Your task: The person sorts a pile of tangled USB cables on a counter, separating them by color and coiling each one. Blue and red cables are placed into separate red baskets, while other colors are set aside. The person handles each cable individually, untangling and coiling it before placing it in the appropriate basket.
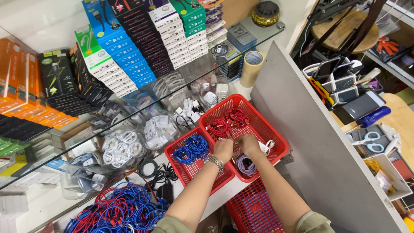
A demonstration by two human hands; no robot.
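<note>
My left hand (223, 149) and my right hand (249, 143) meet over the front of a large red mesh basket (269, 129), fingers closed together around a small coiled cable that is mostly hidden. A metal watch (214, 161) sits on my left wrist. The large basket holds coiled red cables (228, 121), a purple coil (246, 165) and a white cable (266, 147). Beside it on the left, a smaller red basket (189, 172) holds coiled blue cables (192, 149).
A loose heap of blue and red cables (118, 211) lies at the lower left. Clear bags of white chargers (157, 129), stacked boxed accessories (129, 56) on a glass shelf, a tape roll (252, 67), a grey partition (310, 142) and another red basket (254, 211) below surround me.
</note>
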